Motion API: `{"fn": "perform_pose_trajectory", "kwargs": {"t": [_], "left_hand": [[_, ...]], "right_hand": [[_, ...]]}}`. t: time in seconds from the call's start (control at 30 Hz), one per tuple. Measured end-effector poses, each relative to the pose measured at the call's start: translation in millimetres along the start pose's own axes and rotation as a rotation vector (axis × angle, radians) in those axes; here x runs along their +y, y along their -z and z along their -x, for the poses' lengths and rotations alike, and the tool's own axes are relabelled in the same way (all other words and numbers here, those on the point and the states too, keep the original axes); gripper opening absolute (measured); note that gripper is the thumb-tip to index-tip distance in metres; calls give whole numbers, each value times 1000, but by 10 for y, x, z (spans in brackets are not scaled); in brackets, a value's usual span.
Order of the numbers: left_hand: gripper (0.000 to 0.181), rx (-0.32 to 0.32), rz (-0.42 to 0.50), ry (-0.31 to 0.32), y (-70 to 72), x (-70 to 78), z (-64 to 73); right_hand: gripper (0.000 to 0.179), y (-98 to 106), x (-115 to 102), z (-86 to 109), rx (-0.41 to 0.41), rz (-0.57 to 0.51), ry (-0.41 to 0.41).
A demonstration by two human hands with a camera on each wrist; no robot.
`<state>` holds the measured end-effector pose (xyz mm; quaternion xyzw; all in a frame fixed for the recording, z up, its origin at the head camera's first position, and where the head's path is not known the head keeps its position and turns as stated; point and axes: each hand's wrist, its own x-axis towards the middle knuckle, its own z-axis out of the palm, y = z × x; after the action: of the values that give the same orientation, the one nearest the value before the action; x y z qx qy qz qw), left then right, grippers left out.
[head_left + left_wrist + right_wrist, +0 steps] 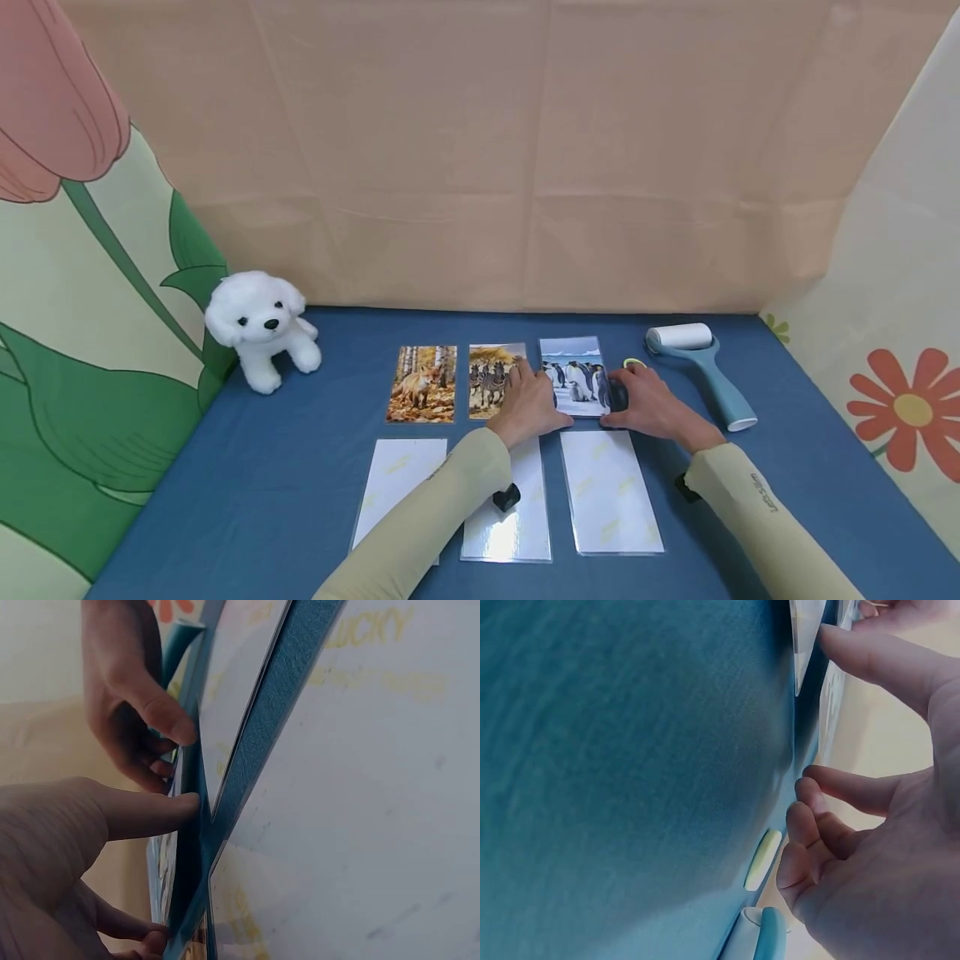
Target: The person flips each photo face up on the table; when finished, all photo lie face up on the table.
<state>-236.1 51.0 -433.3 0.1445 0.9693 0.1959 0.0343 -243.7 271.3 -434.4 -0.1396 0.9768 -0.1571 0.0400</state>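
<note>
Three animal photos lie in a row on the blue cloth: a fox photo (422, 385), a zebra photo (482, 379) and a penguin photo (572, 354). My left hand (527, 404) lies over the right part of the zebra photo, its thumb stretched to the penguin photo's lower left corner. At that photo's right side rests my right hand (656, 407), thumb by the lower right corner. The right wrist view shows its other fingers loosely bent beside the photo's edge. In the left wrist view, the left thumb (154, 814) is straight and the fingertips touch down below it.
In front lie three white sheets with faint yellow print: a left sheet (397, 475), a middle sheet (513, 533) and a right sheet (611, 492). A blue-handled roller (712, 371) and a small yellow-rimmed item (633, 362) are right. A white plush dog (262, 329) sits back left.
</note>
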Motion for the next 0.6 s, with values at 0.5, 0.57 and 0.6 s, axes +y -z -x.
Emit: {"fn": "perform_pose_trajectory", "kwargs": {"t": [0.5, 0.57, 0.6], "left_hand": [[56, -20, -77, -9, 25, 9, 18], [56, -20, -82, -10, 35, 18, 25], [55, -21, -87, -10, 36, 20, 26]], "right_hand": [[74, -16, -35, -13, -51, 88, -11], [73, -20, -34, -17, -51, 106, -7], [74, -21, -34, -18, -52, 114, -4]]}}
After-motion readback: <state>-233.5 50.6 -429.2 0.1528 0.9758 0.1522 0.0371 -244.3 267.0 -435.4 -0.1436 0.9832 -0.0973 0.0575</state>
